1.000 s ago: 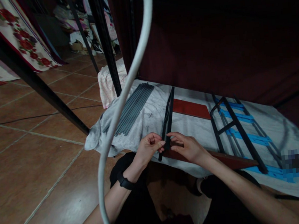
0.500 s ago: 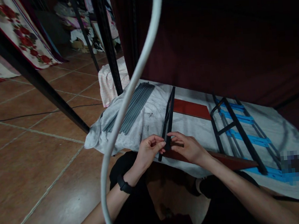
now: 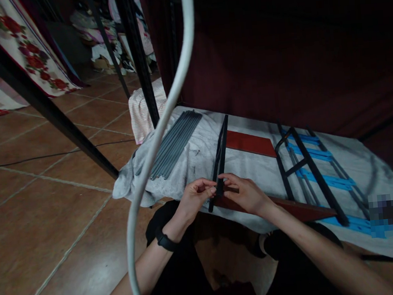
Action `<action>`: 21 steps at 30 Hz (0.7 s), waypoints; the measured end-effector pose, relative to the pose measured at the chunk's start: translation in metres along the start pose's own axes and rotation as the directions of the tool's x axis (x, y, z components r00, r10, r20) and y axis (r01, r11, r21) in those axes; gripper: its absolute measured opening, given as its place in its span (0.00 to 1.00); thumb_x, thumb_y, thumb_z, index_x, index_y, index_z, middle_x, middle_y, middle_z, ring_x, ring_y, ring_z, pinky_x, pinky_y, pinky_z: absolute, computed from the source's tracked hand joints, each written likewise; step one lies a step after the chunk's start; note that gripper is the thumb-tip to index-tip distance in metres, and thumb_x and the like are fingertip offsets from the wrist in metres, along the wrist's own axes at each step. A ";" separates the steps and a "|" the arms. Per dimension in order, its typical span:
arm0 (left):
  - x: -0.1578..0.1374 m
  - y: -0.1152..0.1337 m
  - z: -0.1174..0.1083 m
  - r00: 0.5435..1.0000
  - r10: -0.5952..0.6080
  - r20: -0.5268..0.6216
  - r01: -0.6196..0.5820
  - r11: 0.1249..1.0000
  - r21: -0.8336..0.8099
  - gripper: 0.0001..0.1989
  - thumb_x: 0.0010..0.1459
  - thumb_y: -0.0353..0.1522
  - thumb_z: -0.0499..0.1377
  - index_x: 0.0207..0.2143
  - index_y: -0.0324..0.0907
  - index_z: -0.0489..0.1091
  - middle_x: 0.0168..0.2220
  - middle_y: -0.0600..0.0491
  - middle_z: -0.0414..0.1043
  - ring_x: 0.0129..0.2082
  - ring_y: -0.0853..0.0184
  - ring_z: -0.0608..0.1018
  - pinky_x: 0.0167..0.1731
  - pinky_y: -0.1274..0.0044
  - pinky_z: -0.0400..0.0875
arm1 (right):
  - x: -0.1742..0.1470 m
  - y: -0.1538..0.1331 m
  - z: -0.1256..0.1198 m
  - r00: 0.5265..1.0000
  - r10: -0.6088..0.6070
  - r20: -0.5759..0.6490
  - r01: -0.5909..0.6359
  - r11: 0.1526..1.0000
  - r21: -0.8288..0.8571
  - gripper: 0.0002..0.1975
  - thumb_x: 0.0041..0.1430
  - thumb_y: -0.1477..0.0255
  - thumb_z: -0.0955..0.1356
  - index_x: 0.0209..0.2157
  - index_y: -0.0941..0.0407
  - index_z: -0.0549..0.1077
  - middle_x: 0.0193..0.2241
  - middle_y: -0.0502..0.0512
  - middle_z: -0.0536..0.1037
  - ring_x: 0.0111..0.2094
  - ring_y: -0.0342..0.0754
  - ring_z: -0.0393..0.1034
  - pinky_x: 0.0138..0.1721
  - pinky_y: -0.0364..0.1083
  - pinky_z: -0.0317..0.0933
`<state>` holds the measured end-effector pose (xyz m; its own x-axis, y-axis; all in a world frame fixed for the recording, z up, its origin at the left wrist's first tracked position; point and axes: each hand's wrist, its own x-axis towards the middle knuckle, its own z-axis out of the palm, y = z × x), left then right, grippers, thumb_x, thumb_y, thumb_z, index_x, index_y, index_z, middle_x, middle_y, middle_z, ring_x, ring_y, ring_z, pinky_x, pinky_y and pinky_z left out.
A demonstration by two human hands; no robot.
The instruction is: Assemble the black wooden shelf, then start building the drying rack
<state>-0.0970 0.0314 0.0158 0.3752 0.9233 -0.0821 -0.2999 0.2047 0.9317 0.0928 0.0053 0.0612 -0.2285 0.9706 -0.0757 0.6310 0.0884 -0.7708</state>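
Note:
A narrow black metal frame point(image 3: 221, 152) lies across the grey cloth, its near end between my hands. My left hand point(image 3: 196, 198) is closed in a pinch at its left side, thumb and forefinger together on something too small to make out. From the right, my right hand point(image 3: 243, 193) holds the frame's near end, its curled fingers against the dark bar. Beneath that hand, a long reddish-brown board point(image 3: 291, 210) runs to the right. A red panel point(image 3: 251, 143) lies just beyond, and a few small screws point(image 3: 194, 152) rest left of the frame.
Several grey rods point(image 3: 177, 142) lie bundled on the cloth point(image 3: 260, 174) at left. To the right are a black ladder-like frame point(image 3: 306, 161) and blue strips point(image 3: 326, 179). A pale cable point(image 3: 166, 115) hangs across the view. A black post point(image 3: 52, 109) slants over the tiled floor.
The view has shifted slightly, and the pale cable appears farther left. Both hands stay at the frame's near end, with the right fingers a little closer to the left ones.

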 end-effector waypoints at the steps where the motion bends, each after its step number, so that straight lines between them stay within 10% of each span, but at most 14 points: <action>1: 0.000 -0.002 0.000 1.000 0.002 0.004 -0.002 1.000 -0.009 0.13 0.48 0.36 0.71 0.34 0.39 0.78 0.29 0.54 0.76 0.29 0.71 0.75 0.34 0.79 0.68 | 0.000 0.000 0.000 1.000 -0.009 -0.005 0.009 1.000 -0.022 0.25 0.58 0.75 0.66 0.58 0.50 0.66 0.48 0.54 0.78 0.50 0.50 0.75 0.53 0.51 0.66; 21: -0.005 -0.003 0.003 0.994 0.027 -0.101 -0.020 0.997 0.076 0.11 0.50 0.37 0.69 0.33 0.38 0.78 0.23 0.56 0.73 0.22 0.74 0.70 0.27 0.81 0.64 | -0.011 -0.009 -0.003 0.996 -0.085 -0.035 0.077 0.978 -0.195 0.26 0.62 0.74 0.64 0.61 0.50 0.63 0.52 0.54 0.77 0.52 0.49 0.72 0.54 0.50 0.64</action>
<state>-0.0954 0.0252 0.0147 0.2760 0.9568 -0.0919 -0.2399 0.1612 0.9573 0.0922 -0.0053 0.0706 -0.2555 0.9667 0.0121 0.7438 0.2045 -0.6363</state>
